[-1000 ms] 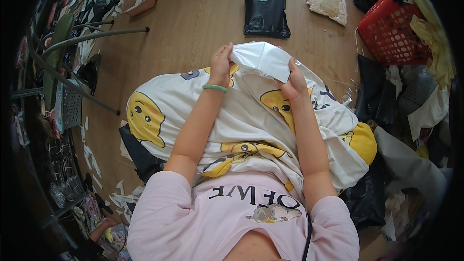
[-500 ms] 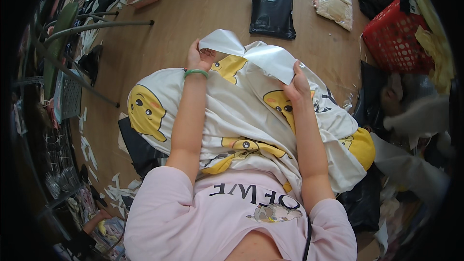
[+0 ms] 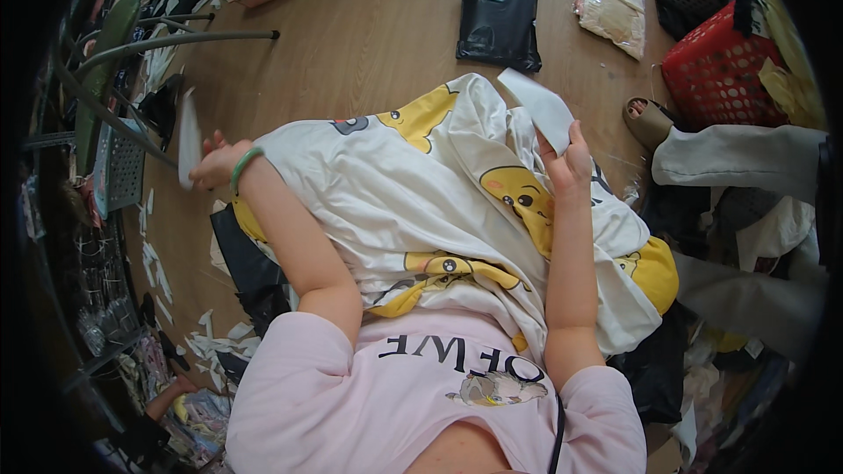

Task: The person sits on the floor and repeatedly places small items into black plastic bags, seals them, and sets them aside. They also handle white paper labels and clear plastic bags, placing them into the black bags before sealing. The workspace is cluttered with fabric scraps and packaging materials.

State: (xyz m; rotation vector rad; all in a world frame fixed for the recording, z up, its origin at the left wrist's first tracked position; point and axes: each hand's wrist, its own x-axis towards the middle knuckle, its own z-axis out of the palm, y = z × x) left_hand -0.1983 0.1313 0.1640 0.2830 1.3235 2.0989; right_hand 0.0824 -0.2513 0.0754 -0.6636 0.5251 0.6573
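At the far left my left hand (image 3: 218, 162), with a green bangle on its wrist, has its fingers apart. Beside its fingertips a blurred white paper strip (image 3: 187, 136) stands on edge; whether they still touch it I cannot tell. My right hand (image 3: 566, 162) pinches the lower end of a white label sheet (image 3: 540, 105) between thumb and fingers. Over my lap is spread a white cloth (image 3: 395, 202) with yellow cartoon figures, bunched in folds. The right forearm rests over it.
A black plastic parcel (image 3: 499, 25) and a clear-bagged item (image 3: 608, 9) lie on the wooden floor. At right stand a red basket (image 3: 724, 66) and another person's sandalled foot (image 3: 647, 114). A metal-legged chair (image 3: 176, 48) and paper scraps (image 3: 219, 338) are at left.
The white sheet between my hands has come apart in two. My left hand has swung out left with one piece; the right has moved slightly right. Another person's leg has come in at right.
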